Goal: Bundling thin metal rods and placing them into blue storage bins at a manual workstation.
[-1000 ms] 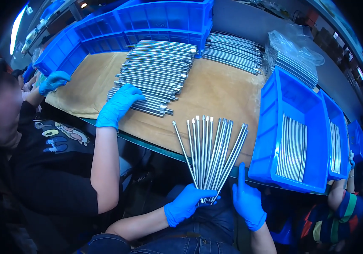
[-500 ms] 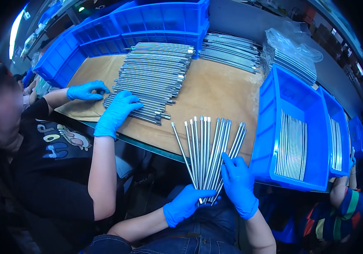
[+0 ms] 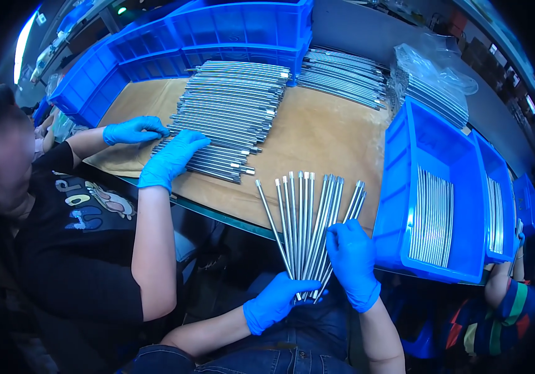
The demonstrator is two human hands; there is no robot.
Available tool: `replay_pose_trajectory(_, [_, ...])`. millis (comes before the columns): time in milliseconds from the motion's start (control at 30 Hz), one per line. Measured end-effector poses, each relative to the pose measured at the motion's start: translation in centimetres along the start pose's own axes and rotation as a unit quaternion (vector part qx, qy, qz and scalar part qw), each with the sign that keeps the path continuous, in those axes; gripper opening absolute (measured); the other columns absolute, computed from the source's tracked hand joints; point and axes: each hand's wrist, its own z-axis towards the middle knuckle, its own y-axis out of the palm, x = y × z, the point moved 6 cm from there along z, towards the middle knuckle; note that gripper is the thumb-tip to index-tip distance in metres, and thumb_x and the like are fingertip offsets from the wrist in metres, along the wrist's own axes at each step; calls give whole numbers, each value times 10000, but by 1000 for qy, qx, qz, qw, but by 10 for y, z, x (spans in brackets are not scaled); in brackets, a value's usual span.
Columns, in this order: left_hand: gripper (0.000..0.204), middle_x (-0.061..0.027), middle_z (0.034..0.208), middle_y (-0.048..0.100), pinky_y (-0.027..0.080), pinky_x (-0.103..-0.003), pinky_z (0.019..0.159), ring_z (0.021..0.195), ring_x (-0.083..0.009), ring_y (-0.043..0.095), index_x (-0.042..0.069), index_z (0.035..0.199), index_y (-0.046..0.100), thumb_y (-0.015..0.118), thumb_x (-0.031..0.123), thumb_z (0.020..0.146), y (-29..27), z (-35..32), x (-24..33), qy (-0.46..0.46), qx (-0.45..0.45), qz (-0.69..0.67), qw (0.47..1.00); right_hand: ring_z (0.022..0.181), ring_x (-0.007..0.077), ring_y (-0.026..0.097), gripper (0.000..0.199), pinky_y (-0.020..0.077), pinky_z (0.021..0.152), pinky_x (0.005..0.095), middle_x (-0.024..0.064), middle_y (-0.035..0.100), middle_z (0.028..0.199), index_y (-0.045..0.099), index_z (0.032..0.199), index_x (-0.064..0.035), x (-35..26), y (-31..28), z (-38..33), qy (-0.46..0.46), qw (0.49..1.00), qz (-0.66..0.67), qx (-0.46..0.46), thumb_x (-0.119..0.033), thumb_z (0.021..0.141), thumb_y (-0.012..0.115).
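Observation:
A fanned bundle of slim metal rods (image 3: 308, 230) is gripped near its lower end by my left hand (image 3: 278, 302), with fingers and thumb wrapped round it. The rods spread upward over the table's near edge. My right hand (image 3: 351, 265) is at the fan's right side, its fingers curled together and overlapping the rightmost rods. Whether anything is pinched in them is hidden. Both my hands wear blue gloves.
On the brown-covered table (image 3: 336, 137), a co-worker's gloved hands (image 3: 174, 159) rest at a large rod stack (image 3: 230, 106). More rods (image 3: 342, 75) lie behind. A blue bin (image 3: 398, 187) with rods stands right; other blue bins (image 3: 236, 28) line the back left.
My right hand's raised index finger has curled in, and the hand has shifted slightly upward. My left hand keeps its hold. The co-worker's left hand has moved right toward the stack.

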Motion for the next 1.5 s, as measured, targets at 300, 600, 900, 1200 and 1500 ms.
replay_pose_trajectory(300, [310,-148,985,650,536,-304,757,889,-230,650,-21,1119,569,610,21,815,-2,1,-1,4,-1,-6,1000,537,244,523,129,409,489,349,106,500,670,542,735,-40,-6,-36,-43,39,990,130,-32,-68,749,668])
replay_pose_trajectory(600, [317,-149,986,647,541,-308,741,892,-225,649,-23,1120,567,621,34,813,-2,-3,-1,-14,27,21,999,502,248,523,252,431,491,325,90,522,659,611,1066,-49,26,-40,-74,93,994,18,-54,-54,815,623])
replay_pose_trajectory(900, [310,-124,971,647,532,-298,706,839,-203,648,-16,1108,575,629,22,806,5,-4,2,8,37,19,999,616,272,546,446,454,539,364,107,524,774,572,1189,-89,-7,-27,-27,-69,994,-3,-80,12,755,582])
replay_pose_trajectory(1200, [284,-109,931,651,520,-281,678,795,-189,645,-13,1066,591,650,27,791,1,-3,-1,22,43,26,998,668,280,571,413,457,544,366,120,542,824,602,1126,-83,-18,-57,-33,-78,993,10,-89,7,725,568])
replay_pose_trajectory(1500, [271,-113,916,653,526,-285,690,800,-199,651,-11,1050,596,657,34,790,0,-2,-3,-1,52,26,998,686,255,586,233,459,545,350,107,558,773,637,1036,-65,30,-29,-71,39,988,-30,-149,-54,809,585])
